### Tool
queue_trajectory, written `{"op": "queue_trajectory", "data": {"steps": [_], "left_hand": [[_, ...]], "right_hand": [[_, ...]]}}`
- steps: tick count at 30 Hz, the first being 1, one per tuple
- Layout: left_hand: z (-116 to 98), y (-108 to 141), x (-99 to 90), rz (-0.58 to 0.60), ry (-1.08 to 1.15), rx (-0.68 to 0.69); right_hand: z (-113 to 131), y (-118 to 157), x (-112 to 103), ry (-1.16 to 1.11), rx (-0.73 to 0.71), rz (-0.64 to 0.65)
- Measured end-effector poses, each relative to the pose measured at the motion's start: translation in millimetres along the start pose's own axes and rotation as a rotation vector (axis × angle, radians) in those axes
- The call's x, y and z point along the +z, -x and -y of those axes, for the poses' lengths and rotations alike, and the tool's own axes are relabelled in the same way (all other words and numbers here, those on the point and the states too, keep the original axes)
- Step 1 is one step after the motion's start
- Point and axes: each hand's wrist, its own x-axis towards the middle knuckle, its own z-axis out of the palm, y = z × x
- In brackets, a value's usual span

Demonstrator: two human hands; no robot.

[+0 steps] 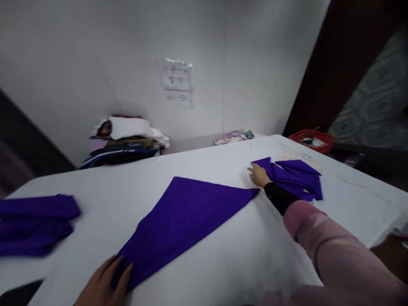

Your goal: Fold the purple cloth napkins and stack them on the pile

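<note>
Across our white table point(127, 191), flat, wedge-shaped purple cloth point(188, 216) slants toward the near edge; rumpled pieces point(296, 180) lie rightward. Our left hand point(105, 284), fingers parted, covers the cloth's corner, perhaps pinching; our right hand point(259, 175), spread, touches the pieces.

White tbl top point(111, 204) w/ flat, pointed purple cloth point(191, 216) approx. ctr, folded purple bundle point(35, 225) at L, rumpled purple pile point(296, 176) at R; faint brownish marks point(287, 151) on it nr. far R corner.

Left hand point(103, 285) on the flat purple cloth point(188, 216), right hand point(259, 176) apparently on the loose purple pile point(295, 178).
</note>
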Motion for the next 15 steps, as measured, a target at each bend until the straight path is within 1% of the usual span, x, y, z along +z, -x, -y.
{"op": "queue_trajectory", "data": {"steps": [1, 3, 4, 6, 8, 9, 11, 12, 13, 15], "left_hand": [[-1.3, 3.3, -3.4, 0.021, -0.021, 0.003], [-7.9, 8.3, -10.8, 0.018, -0.055, 0.003], [-12.3, 10.4, -14.1, 0.017, -0.063, 0.010], [-20.0, 14.9, -19.2, 0.029, -0.090, 0.017], [-23.7, 20.4, -22.4, 0.068, -0.121, 0.007], [-23.7, 23.2, -23.6, 0.100, -0.134, -0.006], [-20.3, 28.9, -26.0, 0.167, -0.151, -0.037], [-17.3, 31.6, -27.5, 0.193, -0.158, -0.055], [-13.8, 34.3, -29.2, 0.206, -0.166, -0.072], [-6.1, 40.0, -33.7, 0.205, -0.184, -0.112]], "right_hand": [[14.1, 5.9, -0.6, -0.031, -0.076, 0.017], [46.6, 25.5, -1.1, -0.124, -0.243, 0.054], [63.4, 39.0, -1.4, -0.181, -0.333, 0.073], [94.1, 70.1, -1.8, -0.369, -0.554, 0.108], [116.5, 99.4, -1.1, -0.418, -0.718, 0.166], [123.3, 110.9, 0.1, -0.404, -0.759, 0.201], [127.2, 125.4, 4.6, -0.339, -0.782, 0.249], [123.9, 128.6, 8.0, -0.306, -0.768, 0.255], [117.3, 129.6, 12.1, -0.276, -0.745, 0.246], [94.5, 127.6, 22.1, -0.222, -0.679, 0.197]]}}
